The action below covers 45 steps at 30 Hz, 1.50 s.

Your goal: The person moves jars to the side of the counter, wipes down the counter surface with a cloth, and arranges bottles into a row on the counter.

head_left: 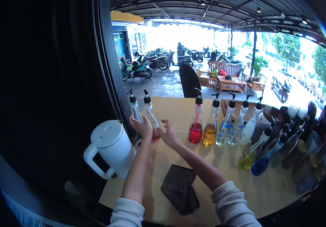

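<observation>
Two clear pump bottles with black heads stand at the left of the counter: one left bottle (133, 107) with a green mark at its neck, and one beside it (149, 109) with reddish liquid low down. My left hand (143, 127) is in front of them, fingers spread, hiding part of both. To its right, my right hand (169, 134) is open by the second bottle, thumb and fingers apart. Whether either hand touches glass is hard to tell. A white lidded pitcher (119, 151) stands left of my left forearm.
A dark folded cloth (180, 189) lies on the wooden counter (132, 206). Pump bottles of red (195, 134), amber (209, 136) and clear liquid line the back. Yellow and blue bottles (260, 165) and stacked cups crowd the right. Motorcycles and benches are outside.
</observation>
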Available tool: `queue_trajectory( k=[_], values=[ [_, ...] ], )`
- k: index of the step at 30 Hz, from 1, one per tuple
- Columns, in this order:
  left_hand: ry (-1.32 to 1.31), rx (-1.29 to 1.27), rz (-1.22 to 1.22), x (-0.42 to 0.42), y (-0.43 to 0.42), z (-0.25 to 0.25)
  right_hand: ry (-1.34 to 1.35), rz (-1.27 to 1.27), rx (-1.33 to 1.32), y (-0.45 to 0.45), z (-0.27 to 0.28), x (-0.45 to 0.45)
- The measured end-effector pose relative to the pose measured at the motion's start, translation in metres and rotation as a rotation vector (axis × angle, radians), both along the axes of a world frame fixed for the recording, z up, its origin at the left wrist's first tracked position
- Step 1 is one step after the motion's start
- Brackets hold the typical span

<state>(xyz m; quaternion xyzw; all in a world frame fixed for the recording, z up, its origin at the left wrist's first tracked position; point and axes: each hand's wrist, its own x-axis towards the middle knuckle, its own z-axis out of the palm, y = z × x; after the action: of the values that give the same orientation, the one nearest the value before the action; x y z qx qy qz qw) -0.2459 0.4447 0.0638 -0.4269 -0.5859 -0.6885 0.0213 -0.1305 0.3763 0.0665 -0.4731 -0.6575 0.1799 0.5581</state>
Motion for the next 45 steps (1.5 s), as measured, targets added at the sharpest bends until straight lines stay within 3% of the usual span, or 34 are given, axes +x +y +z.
queue_trajectory(
  k=[3, 5, 7, 11, 12, 13, 15, 17, 23, 28, 32, 38, 45],
  values=[
    [-0.049, -0.072, -0.036, -0.009, 0.025, 0.002, -0.145, -0.220, 0.066, 0.049, -0.002, -0.032],
    [-0.098, -0.047, -0.117, -0.013, 0.035, 0.003, -0.116, -0.179, 0.030, 0.066, 0.004, -0.039],
    [-0.140, -0.031, -0.194, -0.017, 0.039, 0.003, 0.067, 0.086, -0.046, 0.078, 0.008, -0.045],
    [-0.010, -0.227, -0.066, -0.012, 0.025, 0.014, 0.104, 0.097, -0.116, 0.080, 0.010, -0.045],
    [0.012, -0.302, -0.011, -0.011, 0.024, 0.014, 0.123, 0.120, -0.016, 0.081, 0.007, -0.045],
    [0.011, -0.303, -0.015, -0.011, 0.029, 0.009, 0.142, 0.141, 0.082, 0.081, 0.003, -0.046],
    [0.062, -0.070, -0.103, -0.009, 0.027, 0.003, 0.144, 0.111, 0.136, 0.076, -0.004, -0.046],
    [0.084, -0.067, -0.168, -0.009, 0.020, 0.002, 0.149, 0.079, 0.200, 0.066, -0.006, -0.044],
    [0.052, 0.151, -0.280, 0.014, -0.025, 0.018, 0.159, 0.049, 0.183, 0.017, 0.004, -0.020],
    [0.146, 0.213, -0.575, 0.022, -0.083, 0.040, 0.230, 0.203, 0.230, -0.054, 0.034, 0.010],
    [0.176, 0.274, -0.765, 0.037, -0.142, 0.051, 0.207, 0.153, 0.267, -0.114, 0.042, 0.051],
    [0.055, 0.187, -1.038, 0.089, -0.236, 0.064, 0.177, 0.060, 0.166, -0.221, 0.044, 0.132],
    [-0.051, 0.156, -1.323, 0.190, -0.301, 0.040, 0.048, -0.135, 0.150, -0.327, 0.029, 0.229]
  ],
)
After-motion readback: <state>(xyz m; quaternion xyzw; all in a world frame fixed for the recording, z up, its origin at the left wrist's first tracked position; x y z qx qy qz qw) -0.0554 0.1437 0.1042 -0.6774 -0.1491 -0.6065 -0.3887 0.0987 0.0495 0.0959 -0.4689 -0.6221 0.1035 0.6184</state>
